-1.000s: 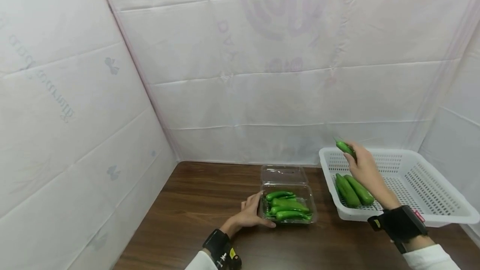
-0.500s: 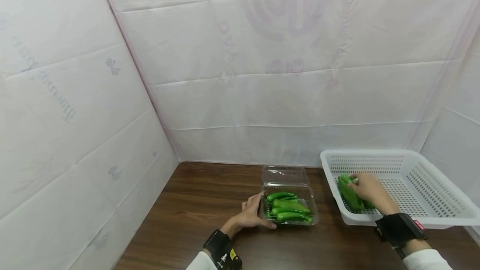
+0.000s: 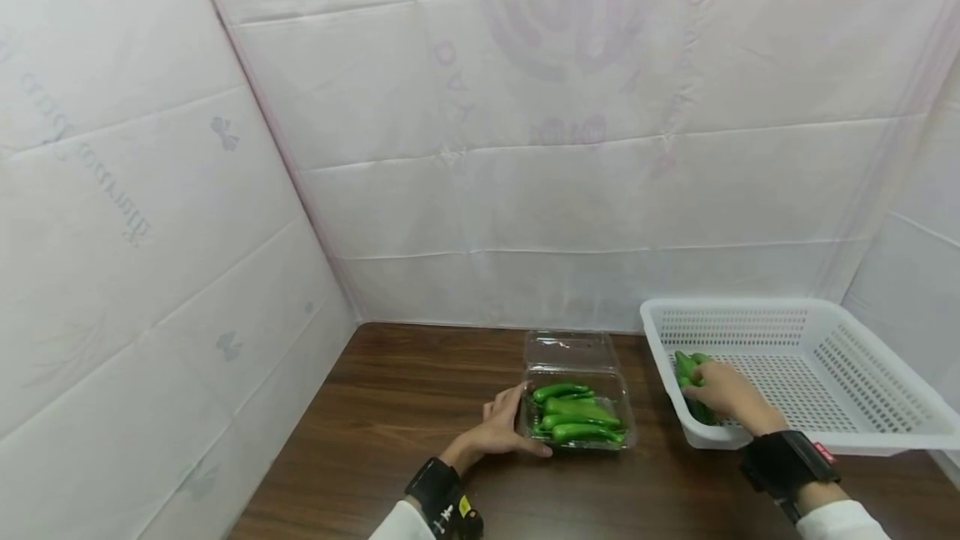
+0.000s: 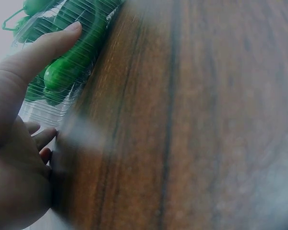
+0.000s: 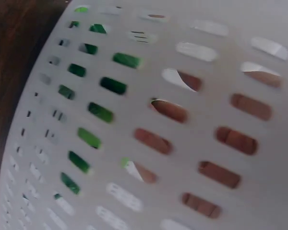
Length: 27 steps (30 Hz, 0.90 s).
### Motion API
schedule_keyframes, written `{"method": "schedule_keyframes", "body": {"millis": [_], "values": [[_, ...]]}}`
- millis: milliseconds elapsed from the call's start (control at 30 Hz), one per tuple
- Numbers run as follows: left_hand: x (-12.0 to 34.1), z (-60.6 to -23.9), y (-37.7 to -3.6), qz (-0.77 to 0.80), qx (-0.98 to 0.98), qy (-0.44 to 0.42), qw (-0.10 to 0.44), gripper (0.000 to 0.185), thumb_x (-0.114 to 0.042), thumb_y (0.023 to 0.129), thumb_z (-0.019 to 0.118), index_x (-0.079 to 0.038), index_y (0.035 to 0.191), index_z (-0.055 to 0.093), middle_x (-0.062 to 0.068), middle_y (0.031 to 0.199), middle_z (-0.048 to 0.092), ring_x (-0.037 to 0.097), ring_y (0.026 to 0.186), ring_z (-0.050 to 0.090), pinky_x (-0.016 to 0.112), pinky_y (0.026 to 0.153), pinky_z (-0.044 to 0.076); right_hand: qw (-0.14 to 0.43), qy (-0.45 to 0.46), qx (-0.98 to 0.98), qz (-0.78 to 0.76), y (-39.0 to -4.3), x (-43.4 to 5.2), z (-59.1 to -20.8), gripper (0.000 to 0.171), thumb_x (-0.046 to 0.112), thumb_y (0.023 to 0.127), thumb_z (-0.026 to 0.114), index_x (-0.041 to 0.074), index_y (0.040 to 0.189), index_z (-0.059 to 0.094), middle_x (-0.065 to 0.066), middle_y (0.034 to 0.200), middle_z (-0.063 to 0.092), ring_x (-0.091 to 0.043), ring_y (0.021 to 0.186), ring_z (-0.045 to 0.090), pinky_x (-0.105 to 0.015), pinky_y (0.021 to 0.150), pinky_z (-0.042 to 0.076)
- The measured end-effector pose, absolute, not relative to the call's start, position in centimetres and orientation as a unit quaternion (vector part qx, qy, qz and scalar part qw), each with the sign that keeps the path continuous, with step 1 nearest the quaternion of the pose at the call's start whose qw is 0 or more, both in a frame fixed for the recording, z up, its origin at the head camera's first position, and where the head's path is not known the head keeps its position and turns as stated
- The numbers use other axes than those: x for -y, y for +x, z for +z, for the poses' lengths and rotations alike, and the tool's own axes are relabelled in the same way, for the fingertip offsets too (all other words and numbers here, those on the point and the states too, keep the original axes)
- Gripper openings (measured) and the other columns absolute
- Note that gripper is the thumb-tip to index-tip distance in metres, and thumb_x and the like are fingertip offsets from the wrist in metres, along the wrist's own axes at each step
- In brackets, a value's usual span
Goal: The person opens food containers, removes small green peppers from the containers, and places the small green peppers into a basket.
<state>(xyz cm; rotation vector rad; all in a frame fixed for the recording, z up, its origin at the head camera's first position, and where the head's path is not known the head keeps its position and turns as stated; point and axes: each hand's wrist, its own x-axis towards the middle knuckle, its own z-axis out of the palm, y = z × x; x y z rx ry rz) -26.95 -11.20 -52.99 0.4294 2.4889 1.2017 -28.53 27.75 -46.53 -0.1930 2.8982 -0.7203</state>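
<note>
My left hand [image 3: 495,432] rests at the left front corner of a clear plastic clamshell box [image 3: 631,427]. Its thumb lies straight along the box's front wall in the left wrist view, with the other fingers at the side. Inside the box lie several green chili peppers [image 3: 581,411]; its lid stands open at the back. Down in the left part of a white plastic basket [image 3: 892,357], my right hand [image 3: 723,390] has curled fingers and thumb on a green pepper [image 3: 684,365]. Its fingertips partly cover the peppers there. The right wrist view shows fingers and peppers only through the slots.
A dark wooden table [image 3: 405,390] carries the box and the basket. White sheets form a back wall [image 3: 487,190] and a left wall [image 3: 150,273] close around it. The basket's raised rim stands near the right wall.
My right hand came down from above the basket, with the green pepper it held there, to the peppers inside, then shifted slightly left. My left hand and the box stayed in place.
</note>
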Motion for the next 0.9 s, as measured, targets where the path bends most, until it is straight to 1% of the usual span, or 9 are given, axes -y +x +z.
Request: {"method": "schedule_keyframes", "body": {"millis": [100, 200, 267, 367, 500, 633, 733, 833, 900], "values": [[11.3, -53.2, -27.0, 0.422, -0.878, 0.149, 0.171, 0.119, -0.053, 0.071, 0.091, -0.03, 0.163, 0.02, 0.018, 0.164, 0.02, 0.042, 0.144, 0.019, 0.059, 0.108, 0.024, 0.025, -0.09, -0.965, -0.244, -28.3, -27.5, -46.0, 0.033, 0.012, 0.098, 0.062, -0.017, 0.114, 0.064, -0.019, 0.086, 0.068, -0.019, 0.065, 0.058, -0.034, 0.059, 0.045], [11.2, -53.3, -27.1, 0.419, -0.879, 0.144, 0.175, 0.12, -0.052, 0.071, 0.091, -0.03, 0.164, 0.018, 0.017, 0.165, 0.02, 0.041, 0.146, 0.018, 0.059, 0.109, 0.024, -0.038, -0.111, -0.963, -0.244, -28.0, -26.6, -45.0, 0.033, 0.011, 0.099, 0.06, -0.016, 0.118, 0.063, -0.025, 0.093, 0.07, -0.027, 0.075, 0.065, -0.041, 0.065, 0.05], [11.2, -53.3, -27.1, 0.416, -0.88, 0.141, 0.178, 0.12, -0.051, 0.072, 0.091, -0.03, 0.164, 0.017, 0.015, 0.166, 0.019, 0.039, 0.147, 0.018, 0.059, 0.109, 0.024, -0.068, -0.111, -0.96, -0.247, -27.6, -25.5, -43.9, 0.033, 0.011, 0.1, 0.059, -0.014, 0.121, 0.064, -0.026, 0.097, 0.071, -0.032, 0.079, 0.068, -0.043, 0.065, 0.052], [11.2, -53.1, -27.1, 0.418, -0.879, 0.148, 0.175, 0.119, -0.049, 0.072, 0.091, -0.029, 0.164, 0.018, 0.017, 0.165, 0.02, 0.041, 0.145, 0.019, 0.06, 0.108, 0.025, -0.119, -0.131, -0.954, -0.242, -26.9, -23.4, -42.3, 0.029, 0.012, 0.1, 0.061, -0.009, 0.121, 0.066, -0.025, 0.1, 0.071, -0.033, 0.082, 0.069, -0.04, 0.061, 0.052], [11.2, -53.2, -27.1, 0.42, -0.878, 0.154, 0.17, 0.119, -0.053, 0.071, 0.091, -0.03, 0.163, 0.019, 0.018, 0.164, 0.02, 0.041, 0.145, 0.019, 0.059, 0.108, 0.023, -0.166, -0.18, -0.936, -0.252, -25.9, -20.5, -41.0, 0.025, 0.012, 0.099, 0.066, -0.002, 0.119, 0.069, -0.015, 0.097, 0.071, -0.025, 0.08, 0.067, -0.035, 0.063, 0.05], [11.1, -53.5, -27.1, 0.42, -0.878, 0.149, 0.174, 0.118, -0.053, 0.071, 0.091, -0.031, 0.163, 0.019, 0.015, 0.165, 0.02, 0.038, 0.147, 0.018, 0.057, 0.111, 0.021, -0.158, -0.234, -0.922, -0.263, -24.9, -17.5, -41.4, 0.023, 0.012, 0.097, 0.068, 0.001, 0.116, 0.071, -0.01, 0.098, 0.072, -0.02, 0.081, 0.068, -0.033, 0.069, 0.056], [11.1, -53.5, -27.1, 0.42, -0.878, 0.15, 0.173, 0.119, -0.051, 0.071, 0.091, -0.029, 0.163, 0.019, 0.016, 0.164, 0.021, 0.039, 0.144, 0.02, 0.058, 0.109, 0.022, -0.12, -0.311, -0.909, -0.249, -24.1, -15.5, -43.3, 0.029, 0.021, 0.099, 0.067, 0.002, 0.122, 0.069, -0.011, 0.109, 0.071, -0.022, 0.091, 0.068, -0.037, 0.078, 0.058], [11.0, -53.5, -27.1, 0.416, -0.88, 0.155, 0.167, 0.119, -0.047, 0.071, 0.092, -0.026, 0.163, 0.019, 0.016, 0.164, 0.023, 0.037, 0.143, 0.022, 0.056, 0.108, 0.023, -0.054, -0.384, -0.889, -0.246, -23.4, -14.3, -46.0, 0.044, 0.033, 0.103, 0.062, 0.002, 0.135, 0.062, -0.016, 0.127, 0.063, -0.035, 0.113, 0.062, -0.057, 0.092, 0.053], [10.9, -53.5, -27.1, 0.415, -0.882, 0.153, 0.164, 0.119, -0.044, 0.072, 0.092, -0.024, 0.163, 0.019, 0.014, 0.164, 0.024, 0.034, 0.143, 0.023, 0.055, 0.107, 0.023, -0.022, -0.403, -0.879, -0.253, -23.0, -13.9, -47.5, 0.052, 0.036, 0.104, 0.059, 0.001, 0.142, 0.056, -0.02, 0.136, 0.056, -0.042, 0.124, 0.056, -0.07, 0.094, 0.046]]}}
